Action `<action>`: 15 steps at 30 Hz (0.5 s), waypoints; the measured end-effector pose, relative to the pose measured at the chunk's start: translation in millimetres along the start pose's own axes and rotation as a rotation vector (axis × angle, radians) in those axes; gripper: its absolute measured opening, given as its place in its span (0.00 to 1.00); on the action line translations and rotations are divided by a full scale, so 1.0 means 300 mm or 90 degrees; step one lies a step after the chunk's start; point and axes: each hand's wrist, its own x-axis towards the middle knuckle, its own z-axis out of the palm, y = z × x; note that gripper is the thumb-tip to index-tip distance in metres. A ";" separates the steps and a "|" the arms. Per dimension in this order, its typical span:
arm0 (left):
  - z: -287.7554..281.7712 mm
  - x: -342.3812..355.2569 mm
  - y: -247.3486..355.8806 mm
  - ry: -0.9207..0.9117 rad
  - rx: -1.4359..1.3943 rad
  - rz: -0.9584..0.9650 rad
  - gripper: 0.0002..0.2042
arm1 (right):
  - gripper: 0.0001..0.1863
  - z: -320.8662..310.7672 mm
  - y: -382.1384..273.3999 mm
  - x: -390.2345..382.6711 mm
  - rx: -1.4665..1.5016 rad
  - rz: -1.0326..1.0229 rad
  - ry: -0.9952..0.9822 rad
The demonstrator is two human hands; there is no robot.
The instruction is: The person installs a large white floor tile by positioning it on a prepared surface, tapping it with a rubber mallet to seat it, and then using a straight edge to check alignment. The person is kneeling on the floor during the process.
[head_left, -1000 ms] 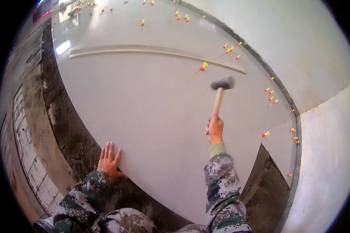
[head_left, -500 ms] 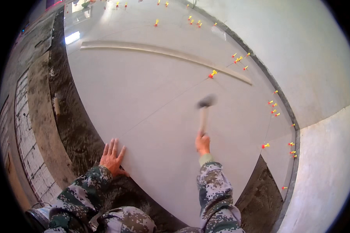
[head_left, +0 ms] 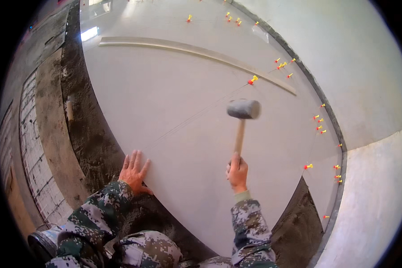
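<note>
My right hand is wrapped round the pale wooden handle of a mallet, whose thick grey-black head is over the middle of the tiled surface. Whether the head touches the tile cannot be told. Under it spreads a large, glossy, light grey floor tile. My left hand lies with fingers spread on the tile's left edge, beside a thin joint line. Further along that joint stands a red and yellow tile leveling spacer; another tile leveling spacer is at the tile's right corner.
A long pale straightedge bar lies across the tiles beyond the mallet. Several more spacers line the joints near the wall. Dark mortar borders the left edge, and a mortar patch shows at lower right. A bucket sits at lower left.
The mallet, blurred before, shows more clearly, with its head a little higher and further right. My right hand has shifted slightly right. The left hand stays on the tile edge; the whole view has shifted slightly.
</note>
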 end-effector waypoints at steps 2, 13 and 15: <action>-0.005 0.030 0.010 -0.010 -0.005 0.004 0.61 | 0.26 0.028 0.062 -0.050 -0.081 -0.225 0.124; 0.007 0.027 -0.006 -0.027 0.001 0.005 0.63 | 0.30 0.002 0.166 -0.191 -0.175 -0.144 0.023; -0.012 0.008 -0.008 -0.032 0.009 -0.001 0.64 | 0.27 -0.006 0.184 -0.167 -0.352 -0.122 -0.048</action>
